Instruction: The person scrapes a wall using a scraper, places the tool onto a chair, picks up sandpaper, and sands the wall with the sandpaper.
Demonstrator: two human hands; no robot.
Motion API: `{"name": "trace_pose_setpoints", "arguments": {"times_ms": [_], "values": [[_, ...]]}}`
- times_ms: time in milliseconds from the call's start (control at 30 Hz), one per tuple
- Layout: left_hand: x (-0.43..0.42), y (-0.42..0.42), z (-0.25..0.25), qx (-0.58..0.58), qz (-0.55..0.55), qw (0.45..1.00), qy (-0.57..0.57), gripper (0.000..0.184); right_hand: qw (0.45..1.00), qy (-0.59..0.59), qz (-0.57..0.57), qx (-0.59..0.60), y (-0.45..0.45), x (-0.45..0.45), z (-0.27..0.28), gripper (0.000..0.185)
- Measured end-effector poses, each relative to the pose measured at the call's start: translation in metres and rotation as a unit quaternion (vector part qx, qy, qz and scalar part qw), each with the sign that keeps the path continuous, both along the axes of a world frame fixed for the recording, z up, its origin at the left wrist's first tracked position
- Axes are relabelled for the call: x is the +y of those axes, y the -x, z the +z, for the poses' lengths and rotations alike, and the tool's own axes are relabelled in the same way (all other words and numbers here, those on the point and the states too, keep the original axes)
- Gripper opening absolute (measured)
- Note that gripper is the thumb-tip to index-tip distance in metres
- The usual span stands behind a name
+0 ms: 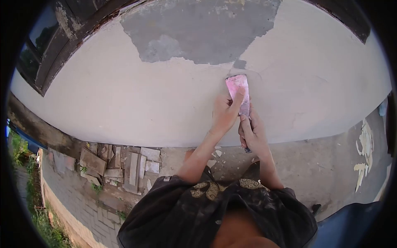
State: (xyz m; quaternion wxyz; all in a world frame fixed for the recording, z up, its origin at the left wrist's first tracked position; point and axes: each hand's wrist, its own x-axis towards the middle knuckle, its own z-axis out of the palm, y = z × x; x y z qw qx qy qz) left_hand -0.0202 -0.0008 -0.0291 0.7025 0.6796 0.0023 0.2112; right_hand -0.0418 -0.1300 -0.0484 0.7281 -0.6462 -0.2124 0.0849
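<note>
A paint scraper (236,82) with a pink-smeared blade is held up at the pale wall (165,99), its wide edge just below a small grey spot (239,64). My right hand (254,134) is wrapped round its handle, whose dark end pokes out beneath. Higher up, my left hand (225,112) grips the blade, with the thumb laid along its face. Above both hands spreads a large bare grey patch (198,33) with ragged paint edges. Whether the blade edge touches the wall I cannot tell.
Dark wooden frames (56,62) border the wall at upper left and upper right. Broken tiles and boards (124,165) lie on the ground at left. Peeled paint pieces (364,142) lie at right, and smaller flakes (218,153) lie by the wall's foot.
</note>
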Motion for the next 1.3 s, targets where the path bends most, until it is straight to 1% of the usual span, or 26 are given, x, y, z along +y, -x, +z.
{"name": "trace_pose_setpoints", "arguments": {"times_ms": [67,100,167,200,233,267,300,333,367,400,433,500,600,667,700,800,867,933,1000,1100,1200,1233,1300], "values": [[0.023,0.009,-0.021,-0.113,0.046,0.992,-0.032,0.043,0.996,-0.011,0.074,0.044,0.005,-0.039,-0.005,0.028],[0.040,0.012,-0.023,-0.120,0.089,0.985,-0.091,0.039,0.991,-0.020,0.114,0.070,0.007,-0.059,-0.009,0.029],[0.069,0.019,-0.019,-0.121,0.171,0.954,-0.216,0.030,0.980,0.024,0.127,0.152,0.003,-0.088,-0.032,0.027],[0.079,0.022,-0.011,-0.117,0.209,0.929,-0.282,0.026,0.971,0.045,0.132,0.193,0.000,-0.101,-0.050,0.027],[0.085,0.023,-0.007,-0.155,0.222,0.911,-0.312,0.022,0.976,0.209,0.042,0.054,-0.001,-0.117,-0.089,0.027],[0.089,0.023,-0.003,-0.195,0.237,0.889,-0.340,0.018,0.927,0.362,-0.048,-0.092,-0.001,-0.130,-0.139,0.028],[0.093,0.024,0.002,-0.234,0.252,0.864,-0.369,0.014,0.827,0.493,-0.133,-0.234,0.006,-0.127,-0.143,0.028],[0.094,0.024,0.006,-0.265,0.258,0.847,-0.382,0.011,0.875,0.457,-0.095,-0.130,0.012,-0.133,-0.142,0.028],[0.095,0.024,0.011,-0.296,0.264,0.829,-0.394,0.008,0.908,0.415,-0.057,-0.026,0.018,-0.142,-0.138,0.028],[0.096,0.024,0.014,-0.326,0.270,0.810,-0.407,0.006,0.927,0.366,-0.017,0.082,0.027,-0.145,-0.122,0.028],[0.099,0.022,0.016,-0.343,0.269,0.799,-0.414,0.005,0.932,0.358,-0.026,0.050,0.031,-0.149,-0.114,0.028],[0.106,0.014,0.021,-0.380,0.263,0.777,-0.428,0.014,0.940,0.338,-0.046,-0.010,0.030,-0.155,-0.096,0.028],[0.118,0.006,0.036,-0.390,0.298,0.690,-0.532,0.040,0.898,0.410,-0.046,-0.154,0.024,-0.154,-0.031,0.031],[0.141,-0.011,0.048,-0.412,0.348,0.647,-0.539,0.056,0.814,0.505,-0.081,-0.274,0.020,-0.148,0.014,0.032],[0.152,-0.019,0.051,-0.421,0.372,0.623,-0.544,0.064,0.793,0.527,-0.090,-0.291,0.020,-0.140,0.043,0.030],[0.170,-0.037,0.046,-0.461,0.391,0.615,-0.507,0.076,0.730,0.570,-0.107,-0.362,0.019,-0.109,0.125,0.022],[0.171,-0.037,0.044,-0.463,0.413,0.616,-0.485,0.076,0.665,0.556,-0.130,-0.482,0.008,-0.093,0.158,0.018],[0.170,-0.034,0.047,-0.469,0.418,0.619,-0.472,0.073,0.525,0.529,-0.164,-0.646,-0.002,-0.072,0.189,0.017],[0.166,-0.029,0.048,-0.477,0.398,0.630,-0.467,0.068,0.353,0.447,-0.176,-0.803,-0.025,-0.056,0.217,0.010],[0.178,-0.029,0.038,-0.388,0.383,0.644,-0.536,0.087,0.221,0.408,-0.172,-0.869,-0.029,-0.031,0.254,0.013],[0.174,-0.024,0.040,-0.389,0.379,0.644,-0.539,0.080,0.318,0.606,-0.221,-0.695,0.006,0.002,0.253,0.011],[0.175,-0.022,0.040,-0.389,0.372,0.645,-0.542,0.080,0.344,0.601,-0.191,-0.696,-0.001,0.004,0.255,0.014],[0.175,-0.021,0.044,-0.394,0.359,0.644,-0.549,0.079,0.344,0.617,-0.175,-0.686,-0.003,0.015,0.246,0.015]]}}
